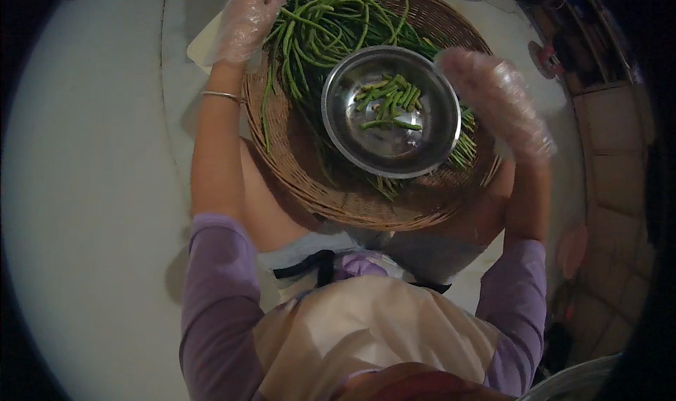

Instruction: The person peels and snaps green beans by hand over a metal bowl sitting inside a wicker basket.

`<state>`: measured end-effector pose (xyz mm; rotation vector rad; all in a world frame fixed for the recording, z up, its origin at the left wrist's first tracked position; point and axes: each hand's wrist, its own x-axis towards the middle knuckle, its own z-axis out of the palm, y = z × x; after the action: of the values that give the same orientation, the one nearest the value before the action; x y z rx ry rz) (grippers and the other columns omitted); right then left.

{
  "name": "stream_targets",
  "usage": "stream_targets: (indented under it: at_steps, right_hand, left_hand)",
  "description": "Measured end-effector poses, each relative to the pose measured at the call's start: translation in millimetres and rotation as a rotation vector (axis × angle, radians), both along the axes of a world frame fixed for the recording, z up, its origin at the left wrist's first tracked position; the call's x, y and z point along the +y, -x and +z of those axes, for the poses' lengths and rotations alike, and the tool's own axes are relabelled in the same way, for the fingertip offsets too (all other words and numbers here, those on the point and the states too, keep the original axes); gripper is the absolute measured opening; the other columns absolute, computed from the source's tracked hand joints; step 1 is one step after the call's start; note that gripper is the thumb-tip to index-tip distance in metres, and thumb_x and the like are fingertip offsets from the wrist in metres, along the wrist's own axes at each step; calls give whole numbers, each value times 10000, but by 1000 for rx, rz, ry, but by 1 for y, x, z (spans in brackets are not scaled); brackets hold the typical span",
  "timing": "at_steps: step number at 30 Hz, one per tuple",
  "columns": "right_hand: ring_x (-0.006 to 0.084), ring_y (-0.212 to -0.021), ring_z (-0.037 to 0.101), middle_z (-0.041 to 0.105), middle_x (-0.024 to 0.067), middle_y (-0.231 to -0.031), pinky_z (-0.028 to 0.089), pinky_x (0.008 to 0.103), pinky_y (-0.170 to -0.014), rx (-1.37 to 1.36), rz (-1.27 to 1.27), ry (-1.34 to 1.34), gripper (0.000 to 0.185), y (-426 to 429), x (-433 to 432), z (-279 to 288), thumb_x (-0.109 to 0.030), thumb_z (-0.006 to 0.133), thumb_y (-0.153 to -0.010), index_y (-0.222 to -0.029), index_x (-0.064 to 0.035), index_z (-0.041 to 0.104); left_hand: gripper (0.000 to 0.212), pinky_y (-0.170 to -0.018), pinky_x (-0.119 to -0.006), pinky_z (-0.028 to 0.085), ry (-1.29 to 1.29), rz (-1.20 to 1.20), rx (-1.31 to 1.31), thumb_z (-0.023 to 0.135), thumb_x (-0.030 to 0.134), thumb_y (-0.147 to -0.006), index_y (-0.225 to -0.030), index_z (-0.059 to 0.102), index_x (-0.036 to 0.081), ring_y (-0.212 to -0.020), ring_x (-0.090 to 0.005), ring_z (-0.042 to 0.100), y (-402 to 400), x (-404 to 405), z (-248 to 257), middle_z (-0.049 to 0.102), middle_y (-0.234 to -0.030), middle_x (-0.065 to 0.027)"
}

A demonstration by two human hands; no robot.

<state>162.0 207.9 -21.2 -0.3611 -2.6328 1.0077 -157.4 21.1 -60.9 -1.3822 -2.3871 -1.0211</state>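
A round woven wicker basket [364, 213] rests across my thighs. In it lie long green beans [317, 36], heaped at the far left, over more thin green stalks. A steel bowl [338, 142] sits on them, holding several short cut pieces of green bean [393, 97]. My left hand [251, 21], in a clear plastic glove, is at the basket's far left rim beside the long beans; its fingertips are close together, and whether they grip a bean is unclear. My right hand [494, 97], gloved likewise and blurred, is at the bowl's right edge; its fingers are partly hidden, so its hold cannot be made out.
Beneath the left hand is a pale flat board or sheet [203, 44]. The light floor [95, 163] spreads out on the left. At the right are dark shelves [581, 42], brown tiles or boxes [615, 121], and a pinkish round object [572, 252]. A metal rim [575, 377] shows at bottom right.
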Motion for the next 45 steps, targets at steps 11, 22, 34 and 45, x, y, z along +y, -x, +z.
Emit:
stream_targets:
  at_steps: [11,22,34,45]
  right_hand:
    - [208,-625,609,654,39,-740,500,361,-648,453,181,-415,77,-89,-98,93,-130,617,-882,-882,-90,683]
    - [198,-649,632,687,63,-800,509,348,-630,497,155,-410,86,-73,-94,69,-83,638,-866,-935,-71,688]
    - [188,-674,658,723,90,-865,518,333,-611,525,151,-422,149,-67,-91,73,-31,661,-849,-992,-51,694]
    - [92,-769,601,716,57,-979,475,251,-689,310,30,162,188,2,-59,45,-22,582,-959,-1109,-19,695]
  left_hand:
    - [266,-754,-381,544,149,108,203,605,193,-950,-1088,722,-2,-795,-268,679,27,5,-14,704,-853,-184]
    - [334,-899,-486,509,183,83,179,491,120,-891,-1127,727,137,-1028,-393,645,42,3,-46,697,-1067,-198]
    - [476,-802,-523,490,281,123,61,546,433,-943,-903,718,-9,-886,-441,641,40,10,-45,674,-889,-270]
    - [614,-735,-406,503,270,90,-284,653,576,-862,-918,718,-31,-753,-290,664,51,21,-68,680,-753,-158]
